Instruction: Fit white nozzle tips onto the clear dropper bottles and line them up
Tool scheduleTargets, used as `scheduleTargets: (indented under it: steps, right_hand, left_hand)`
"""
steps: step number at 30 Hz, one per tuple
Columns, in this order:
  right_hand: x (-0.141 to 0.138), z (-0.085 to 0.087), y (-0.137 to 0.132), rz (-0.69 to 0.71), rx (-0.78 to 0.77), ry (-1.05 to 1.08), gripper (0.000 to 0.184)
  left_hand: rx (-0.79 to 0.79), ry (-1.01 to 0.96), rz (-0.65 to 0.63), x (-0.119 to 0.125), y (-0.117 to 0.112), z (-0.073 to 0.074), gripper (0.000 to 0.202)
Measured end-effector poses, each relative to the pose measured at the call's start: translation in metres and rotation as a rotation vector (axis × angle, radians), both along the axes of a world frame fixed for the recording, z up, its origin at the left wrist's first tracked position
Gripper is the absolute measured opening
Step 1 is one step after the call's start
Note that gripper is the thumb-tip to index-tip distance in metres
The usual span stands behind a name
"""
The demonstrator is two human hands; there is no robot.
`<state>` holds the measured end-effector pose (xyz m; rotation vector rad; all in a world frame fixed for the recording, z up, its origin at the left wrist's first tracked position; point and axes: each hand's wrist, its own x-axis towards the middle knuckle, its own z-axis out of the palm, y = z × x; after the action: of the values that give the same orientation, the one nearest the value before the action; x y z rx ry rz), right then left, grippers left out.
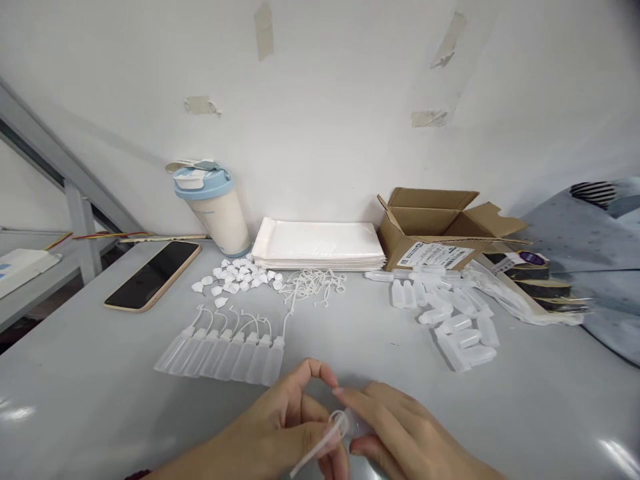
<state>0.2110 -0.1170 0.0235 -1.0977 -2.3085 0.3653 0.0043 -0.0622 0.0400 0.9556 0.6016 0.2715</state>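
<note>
The left hand (300, 430) and the right hand (407, 427) are meeting at the near edge of the view, fingertips touching. The right is closing its fingers around a small translucent squeeze bottle (356, 421), which is lying between the two hands; the left is pinching a white looped strap (315, 455) at the bottle's neck end, its tail trailing toward the left wrist. The step in hand seems to be fitting the loop over that neck (whether it is seating fully, the fingers are hiding). The next move is probably calling for a steady right grip and an even push by the left thumb. Beyond the left hand, eight strapped bottles (233, 357) are lying in a row, with white caps (243, 275) and spare straps (313, 285) sitting farther off; beyond the right hand, loose bottles (467, 339) are waiting.
</note>
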Motion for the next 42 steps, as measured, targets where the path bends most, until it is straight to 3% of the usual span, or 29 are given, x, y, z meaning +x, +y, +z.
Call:
scheduleTargets:
  steps: [7, 12, 21, 25, 34, 37, 40, 42]
  right_hand:
    - [0.001, 0.001, 0.000, 0.067, -0.046, 0.065, 0.036]
    - [-0.001, 0.007, 0.001, 0.125, -0.199, 0.194, 0.033]
    - [0.000, 0.017, -0.008, -0.020, -0.539, 0.312, 0.023]
    - [-0.004, 0.011, -0.008, -0.034, -0.724, 0.481, 0.018]
    - [-0.010, -0.002, -0.009, -0.079, -1.060, 0.862, 0.035]
    - [-0.012, -0.002, -0.008, -0.127, -1.110, 0.968, 0.036]
    - [-0.013, 0.002, -0.007, -0.188, -1.118, 1.035, 0.036]
    - [-0.013, 0.004, -0.005, -0.194, -1.115, 1.071, 0.036]
  left_hand:
    - [-0.032, -0.008, 0.002, -0.001, 0.000, -0.003, 0.056]
    - [-0.068, 0.028, -0.010, 0.000, 0.001, -0.004, 0.054]
    - [0.023, -0.093, 0.042, 0.002, -0.003, -0.016, 0.044]
    - [0.198, -0.020, 0.106, 0.003, -0.005, -0.016, 0.028]
    - [0.589, 0.130, 0.149, 0.005, -0.005, -0.007, 0.015]
    - [0.870, 0.169, 0.143, 0.003, -0.004, -0.008, 0.015]
    - [1.267, 0.141, 0.234, 0.001, -0.006, -0.014, 0.015]
    - [1.444, 0.125, 0.306, 0.000, -0.008, -0.018, 0.018]
